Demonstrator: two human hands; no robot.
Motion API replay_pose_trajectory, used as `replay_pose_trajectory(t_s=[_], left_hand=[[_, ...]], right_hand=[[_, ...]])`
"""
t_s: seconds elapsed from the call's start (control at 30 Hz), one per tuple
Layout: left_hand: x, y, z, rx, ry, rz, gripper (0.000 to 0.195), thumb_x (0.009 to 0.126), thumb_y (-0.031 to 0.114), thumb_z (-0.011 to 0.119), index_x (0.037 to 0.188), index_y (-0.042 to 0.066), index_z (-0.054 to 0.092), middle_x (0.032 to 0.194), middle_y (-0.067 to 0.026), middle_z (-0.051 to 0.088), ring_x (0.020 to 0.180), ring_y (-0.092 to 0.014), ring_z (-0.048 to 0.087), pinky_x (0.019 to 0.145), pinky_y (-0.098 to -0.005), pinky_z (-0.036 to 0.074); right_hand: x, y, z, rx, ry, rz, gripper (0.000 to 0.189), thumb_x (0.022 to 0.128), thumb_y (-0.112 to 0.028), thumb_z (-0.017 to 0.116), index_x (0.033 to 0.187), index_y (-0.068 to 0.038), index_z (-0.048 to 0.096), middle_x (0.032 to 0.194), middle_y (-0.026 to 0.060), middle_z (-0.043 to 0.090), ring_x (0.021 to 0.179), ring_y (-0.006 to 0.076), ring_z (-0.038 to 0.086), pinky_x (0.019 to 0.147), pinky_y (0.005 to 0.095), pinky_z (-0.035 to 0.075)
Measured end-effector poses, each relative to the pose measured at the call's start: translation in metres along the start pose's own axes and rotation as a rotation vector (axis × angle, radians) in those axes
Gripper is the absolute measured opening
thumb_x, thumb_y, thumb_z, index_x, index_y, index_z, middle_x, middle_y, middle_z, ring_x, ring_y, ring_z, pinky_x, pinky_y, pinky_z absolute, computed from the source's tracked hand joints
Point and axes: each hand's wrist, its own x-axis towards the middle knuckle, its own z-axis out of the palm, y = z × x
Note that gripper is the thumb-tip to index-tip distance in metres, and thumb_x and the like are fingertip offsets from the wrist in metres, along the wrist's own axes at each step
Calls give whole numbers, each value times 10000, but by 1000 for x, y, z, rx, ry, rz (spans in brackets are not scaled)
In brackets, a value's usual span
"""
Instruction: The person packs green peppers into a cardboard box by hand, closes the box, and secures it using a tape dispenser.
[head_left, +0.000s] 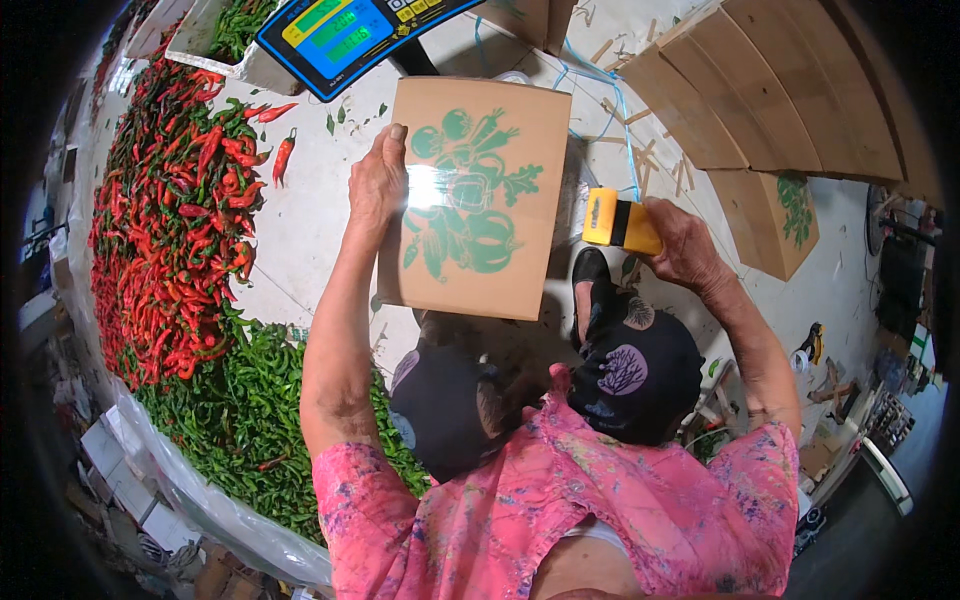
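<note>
A cardboard box (465, 292) with green printed vegetables stands in front of me, its printed face turned up and a shiny strip, apparently clear tape, across its middle. My left hand (379, 176) rests on the box's left edge, thumb on top and fingers down the side. To the right of the box, my right hand (686, 240) grips a yellow tool with a black band (622, 221), which looks like a tape dispenser. A gap lies between this tool and the box. The fingers of my right hand are partly hidden behind it.
A digital scale display (352, 37) stands beyond the box. Red chili peppers (187, 247) and green peppers (247, 405) are heaped at left, near a white foam box (247, 71). Flattened cartons (765, 90) and another printed box (765, 217) are at right. Blue strapping (622, 105) lies on the floor.
</note>
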Motion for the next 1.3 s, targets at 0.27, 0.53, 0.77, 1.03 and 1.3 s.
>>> replay_pose_trajectory(t_s=[0.27,0.53,0.77,1.03,1.3], left_hand=[[-2,-19,5,-824,-414,-266,713,1059,581,317,1438,13,522,1321,-173,633,1151,-265,638,948,-377,539],[-27,13,30,-1112,-477,-350,567,1077,503,370,1375,52,541,1150,-115,672,939,-180,700,711,-315,625],[-49,63,65,-1442,-639,-569,539,1057,455,464,1388,36,539,1164,-113,691,942,-192,715,678,-311,647],[0,3,49,-770,-441,-63,713,1086,552,220,1500,8,424,1414,-173,571,1254,-214,596,1064,-336,483],[-37,89,-8,-662,-271,28,737,1067,604,272,1523,40,401,1422,-187,568,1304,-265,559,1100,-364,421]], right_hand=[[29,44,99,194,109,-55,589,699,-164,849,1175,-26,530,994,181,630,900,405,650,770,466,535],[3,40,90,84,55,4,576,694,-128,810,1179,-24,518,951,198,628,853,411,649,715,467,532],[-20,-12,-43,-61,-3,76,556,668,-40,709,1186,-20,506,920,181,598,810,403,645,710,462,553],[56,-107,-57,-141,-39,48,519,688,-134,779,1125,-14,527,832,178,638,753,359,703,637,445,577],[94,-150,-57,-270,-87,48,371,733,-186,756,993,-17,552,818,191,709,783,329,741,678,439,582]])
